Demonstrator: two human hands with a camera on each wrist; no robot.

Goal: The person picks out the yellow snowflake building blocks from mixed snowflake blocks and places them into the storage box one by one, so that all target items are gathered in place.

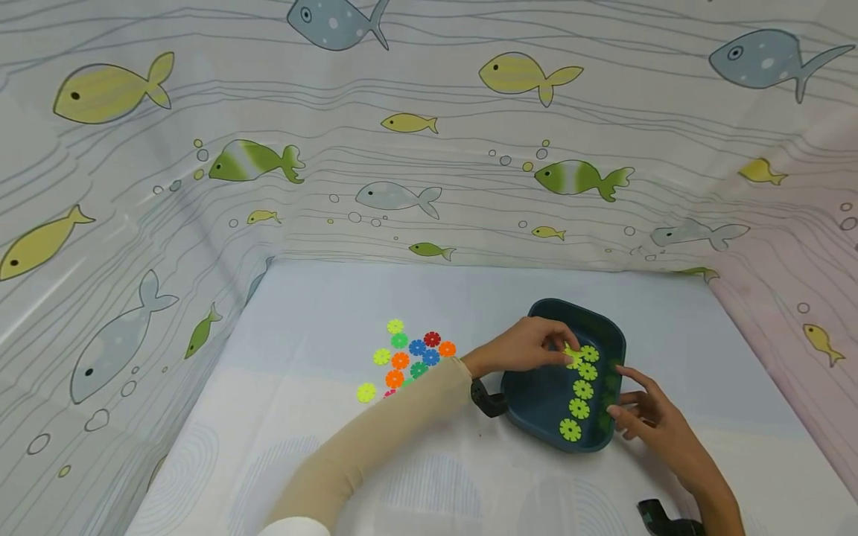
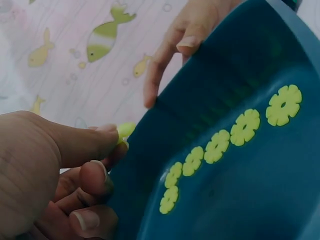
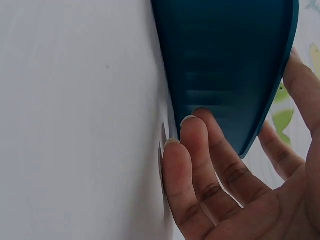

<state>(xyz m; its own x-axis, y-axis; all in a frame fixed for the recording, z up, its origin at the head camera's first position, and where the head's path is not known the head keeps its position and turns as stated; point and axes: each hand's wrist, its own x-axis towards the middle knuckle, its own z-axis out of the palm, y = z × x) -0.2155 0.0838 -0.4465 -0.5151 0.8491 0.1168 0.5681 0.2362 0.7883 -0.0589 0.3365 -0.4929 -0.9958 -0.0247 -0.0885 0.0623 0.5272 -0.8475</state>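
My left hand (image 1: 526, 346) reaches over the dark blue tray (image 1: 536, 413) and pinches a yellow-green snowflake-shaped disc (image 2: 125, 131) between thumb and fingertips. Below it, several matching discs (image 1: 583, 388) lie flat on the tray floor in a slightly bent line, the nearest disc (image 1: 570, 429) standing a little apart from its neighbours. At the tray's right side, my right hand (image 1: 660, 424) holds the rim, with thumb and index finger at the edge. Its other fingers (image 3: 196, 145) lie along the outer wall in the right wrist view.
Left of the tray, loose discs in orange (image 1: 400, 360), blue (image 1: 417, 348), dark red (image 1: 432, 339), green and yellow-green lie scattered on the white tabletop (image 1: 322, 320). My left sleeve (image 1: 389, 424) covers part of them. A fish-patterned sheet (image 1: 456, 223) hangs around the table.
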